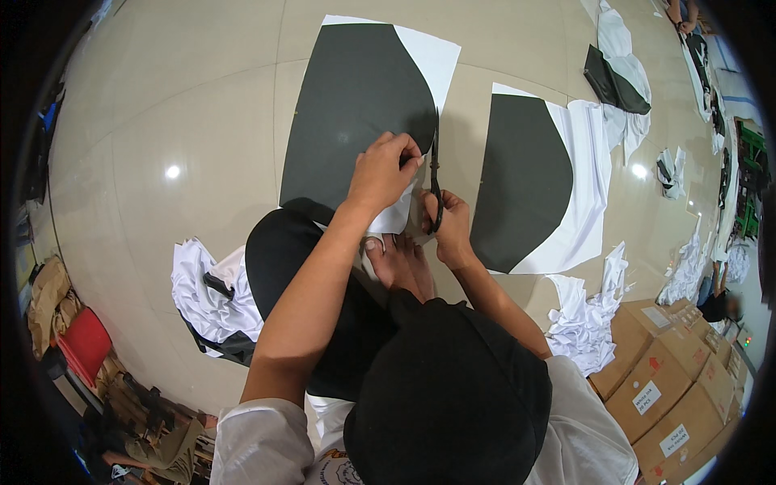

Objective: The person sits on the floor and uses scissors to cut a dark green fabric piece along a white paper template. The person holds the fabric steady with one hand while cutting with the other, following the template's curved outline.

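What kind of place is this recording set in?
Probably a garment or textile workshop, with work done on the tiled floor. A person cuts a black-and-white fabric panel with scissors; white offcuts lie in heaps, and cardboard boxes are stacked nearby.

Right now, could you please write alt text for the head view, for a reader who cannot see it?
Seen from above, a person seated on a pale tiled floor cuts a black-and-white fabric piece with black scissors in the right hand, while the left hand holds the cloth. A second similar piece, white scraps and cardboard boxes lie to the right.
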The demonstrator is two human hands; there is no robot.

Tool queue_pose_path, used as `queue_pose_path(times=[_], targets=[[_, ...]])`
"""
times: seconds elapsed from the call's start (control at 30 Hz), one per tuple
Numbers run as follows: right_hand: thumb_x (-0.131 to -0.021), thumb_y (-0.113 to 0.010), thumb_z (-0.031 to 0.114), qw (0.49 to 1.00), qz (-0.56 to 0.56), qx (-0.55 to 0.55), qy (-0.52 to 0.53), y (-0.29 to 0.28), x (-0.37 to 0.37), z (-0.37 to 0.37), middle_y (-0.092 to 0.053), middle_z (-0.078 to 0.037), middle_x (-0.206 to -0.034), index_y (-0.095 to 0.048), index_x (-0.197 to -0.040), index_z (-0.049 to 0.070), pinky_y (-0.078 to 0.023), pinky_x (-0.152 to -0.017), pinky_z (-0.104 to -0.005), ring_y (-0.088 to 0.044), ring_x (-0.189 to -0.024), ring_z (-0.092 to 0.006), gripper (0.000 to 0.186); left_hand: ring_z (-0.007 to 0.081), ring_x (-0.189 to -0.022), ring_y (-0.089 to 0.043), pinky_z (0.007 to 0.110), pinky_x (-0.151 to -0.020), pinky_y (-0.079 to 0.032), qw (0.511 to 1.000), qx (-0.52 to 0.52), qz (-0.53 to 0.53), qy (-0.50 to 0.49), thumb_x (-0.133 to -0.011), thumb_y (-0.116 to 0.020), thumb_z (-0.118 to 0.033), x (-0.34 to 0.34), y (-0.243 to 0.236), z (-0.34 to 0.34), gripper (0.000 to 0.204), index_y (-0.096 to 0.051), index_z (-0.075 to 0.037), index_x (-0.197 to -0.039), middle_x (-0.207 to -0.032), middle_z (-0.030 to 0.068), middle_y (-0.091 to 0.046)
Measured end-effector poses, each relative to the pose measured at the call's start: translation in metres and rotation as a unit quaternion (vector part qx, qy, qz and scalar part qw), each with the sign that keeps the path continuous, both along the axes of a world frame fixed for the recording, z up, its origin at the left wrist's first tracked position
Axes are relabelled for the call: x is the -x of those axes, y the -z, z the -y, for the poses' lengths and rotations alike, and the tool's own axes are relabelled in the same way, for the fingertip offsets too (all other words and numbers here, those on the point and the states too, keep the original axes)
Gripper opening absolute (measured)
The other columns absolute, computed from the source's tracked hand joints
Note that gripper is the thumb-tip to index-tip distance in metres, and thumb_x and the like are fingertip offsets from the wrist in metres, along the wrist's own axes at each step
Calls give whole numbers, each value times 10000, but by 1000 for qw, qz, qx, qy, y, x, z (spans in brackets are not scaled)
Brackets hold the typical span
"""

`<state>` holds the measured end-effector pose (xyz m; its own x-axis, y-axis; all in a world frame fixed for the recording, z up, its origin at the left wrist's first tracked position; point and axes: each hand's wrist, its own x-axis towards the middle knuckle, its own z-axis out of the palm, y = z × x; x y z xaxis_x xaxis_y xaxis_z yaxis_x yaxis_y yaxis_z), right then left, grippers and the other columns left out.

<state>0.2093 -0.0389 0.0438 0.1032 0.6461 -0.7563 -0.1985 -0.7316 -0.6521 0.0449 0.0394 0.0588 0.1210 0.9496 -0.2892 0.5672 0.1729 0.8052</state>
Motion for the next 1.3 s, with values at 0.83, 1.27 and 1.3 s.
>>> queue_pose_path(times=[0.83, 1.27, 1.3], targets=[[-929, -789, 213, 1000, 8, 0, -20, 2, -8, -2, -587, 19, -689, -645, -880, 51, -403, -525, -251, -525, -547, -80, 222, 291, -884, -691, 429, -834, -552, 1000, -2, -2, 2, -957, -768, -179, 0, -1, -1, 158, -729, -39, -1019, -973, 110, -681], [-922, -785, 176, 1000, 13, -6, -22, 5, -10, 1, -595, 15, -696, -651, -857, 34, -396, -507, -263, -516, -550, -77, 206, 284, -870, -675, 428, -829, -550, 1000, -3, 1, 0, -958, -767, -172, 1, 1, 0, 149, -723, -41, -1013, -970, 107, -675], [-920, -785, 172, 1000, 13, -6, -23, 4, -10, 0, -593, 15, -694, -648, -853, 37, -397, -508, -264, -516, -550, -78, 204, 284, -869, -674, 428, -828, -550, 1000, -3, 1, 0, -958, -767, -172, 1, 2, 0, 149, -723, -41, -1014, -969, 107, -674]])
